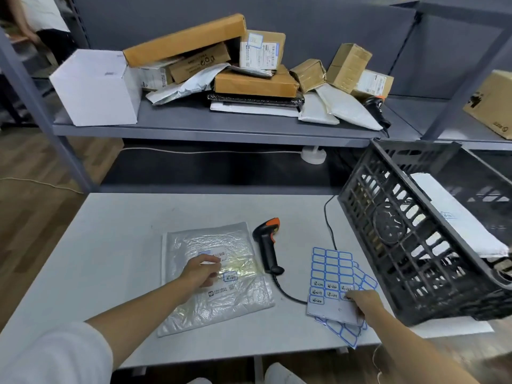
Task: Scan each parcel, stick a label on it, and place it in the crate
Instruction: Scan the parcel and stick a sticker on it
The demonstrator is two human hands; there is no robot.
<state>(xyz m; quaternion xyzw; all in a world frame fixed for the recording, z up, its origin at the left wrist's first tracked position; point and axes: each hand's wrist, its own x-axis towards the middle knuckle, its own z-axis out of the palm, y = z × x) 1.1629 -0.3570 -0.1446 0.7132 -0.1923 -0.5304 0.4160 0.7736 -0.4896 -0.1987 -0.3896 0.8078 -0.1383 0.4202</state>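
Observation:
A flat silver plastic parcel (213, 275) lies on the white table (116, 239). A blue-bordered label (230, 277) is stuck on its middle. My left hand (201, 270) rests on the parcel, fingertips touching just left of that label. The black and orange scanner (268, 245) lies right of the parcel, its cable running toward the sheets. My right hand (364, 302) grips the near edge of a sheet of blue-bordered labels (331, 281) with more sheets under it. The black plastic crate (410, 234) stands at the table's right end with a white parcel (457, 214) inside.
A grey shelf (221, 126) behind the table carries a heap of brown boxes (256, 83), white mailers, a white box (97, 87) and a second scanner (376, 109). A brown carton (491, 103) sits on the shelf at far right. A person stands at top left.

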